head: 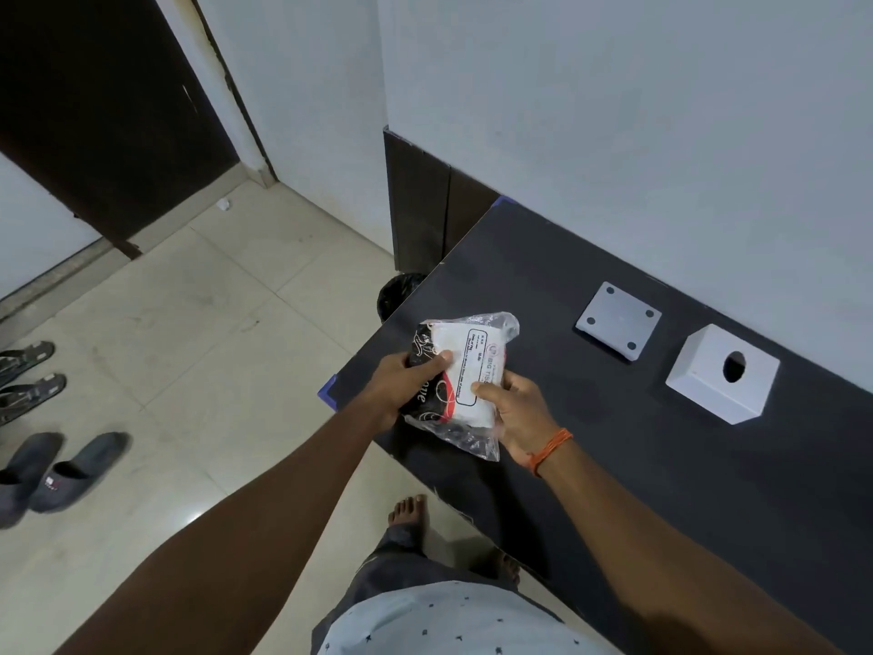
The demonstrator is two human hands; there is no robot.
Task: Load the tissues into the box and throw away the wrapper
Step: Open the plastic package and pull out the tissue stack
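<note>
Both hands hold a tissue pack (460, 371) in a clear plastic wrapper with black, red and white print, above the left end of a dark table (614, 465). My left hand (401, 387) grips its left side, thumb on top. My right hand (517, 411) grips its lower right edge. A white tissue box (708, 385) with a round hole on one face lies on the table to the right. Its flat white base plate (618, 321) with corner holes lies apart, just left of the box.
A bin with a black liner (397, 293) stands on the floor beside the table's far left corner. Slippers (56, 470) and sandals (28, 375) lie on the tiled floor at left. A white wall runs behind the table. My bare feet (408, 512) stand at the table's edge.
</note>
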